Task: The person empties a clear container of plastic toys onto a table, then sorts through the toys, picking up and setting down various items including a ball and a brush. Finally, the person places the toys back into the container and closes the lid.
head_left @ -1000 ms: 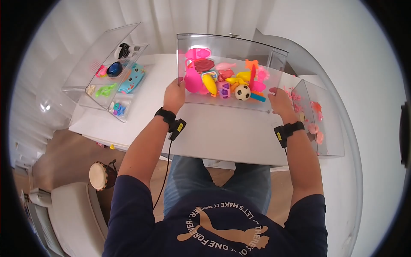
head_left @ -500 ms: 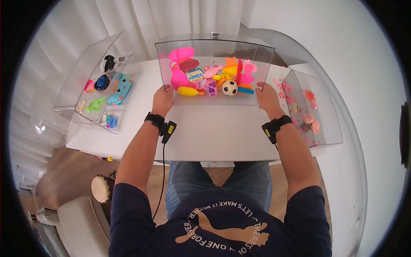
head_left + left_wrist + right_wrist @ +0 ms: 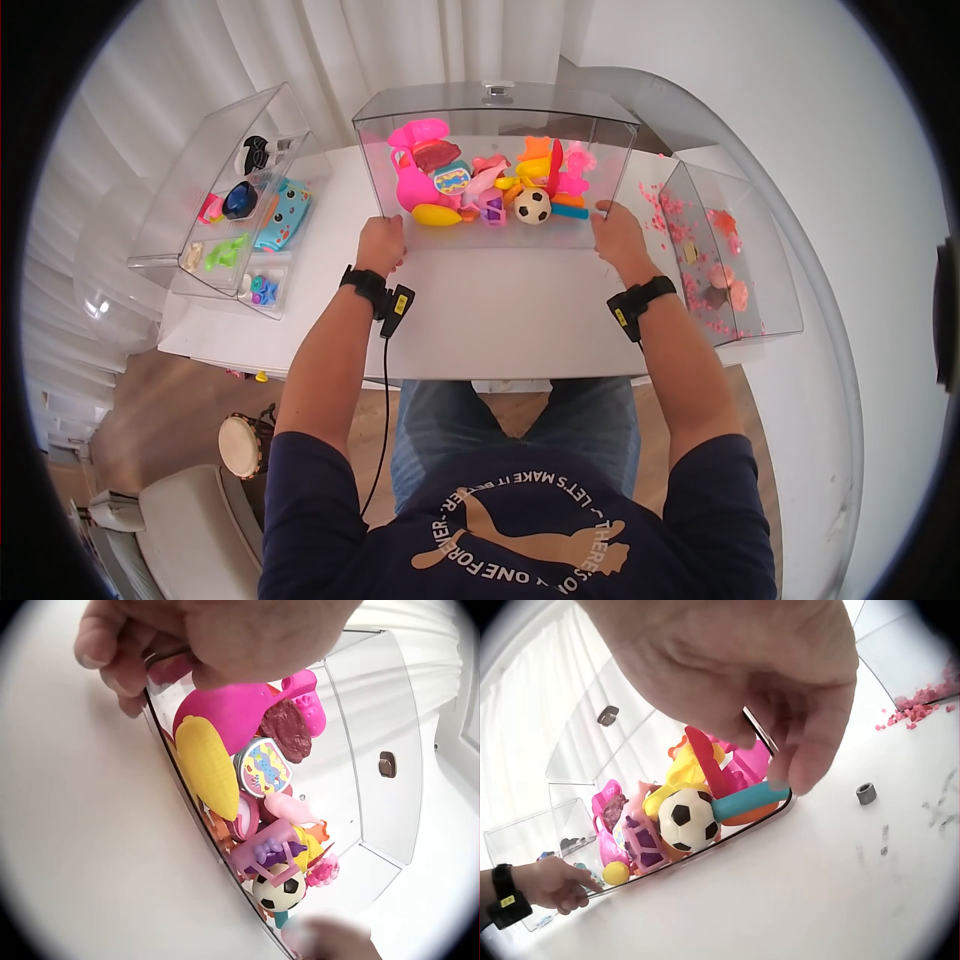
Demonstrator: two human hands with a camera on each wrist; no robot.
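Both hands hold the near corners of a clear box (image 3: pixel 500 240) full of toys. The left hand (image 3: pixel 382 244) has its fingers curled at the near left corner, and the left wrist view shows this hand (image 3: pixel 225 637) around the thin dark edge. At the opposite corner the right hand (image 3: pixel 622 240) pinches the edge; in the right wrist view its (image 3: pixel 780 697) thumb and fingers lie on either side. Inside are a soccer ball (image 3: pixel 532 205), a yellow corn-shaped toy (image 3: pixel 437 215), a pink bag-like toy (image 3: pixel 415 187) and a blue stick (image 3: pixel 570 211).
A clear divided box (image 3: pixel 150 262) at the left holds a dark blue round item (image 3: pixel 240 200) and a light blue toy (image 3: pixel 284 215). Another clear box (image 3: pixel 770 310) at the right has pink pieces around it. A small grey cylinder (image 3: pixel 865 793) lies on the white table.
The box held in both hands has shifted left and a little towards the person. Inside it, the yellow corn-shaped toy has rolled from upright-slanted to lying sideways. The head view has shifted too.
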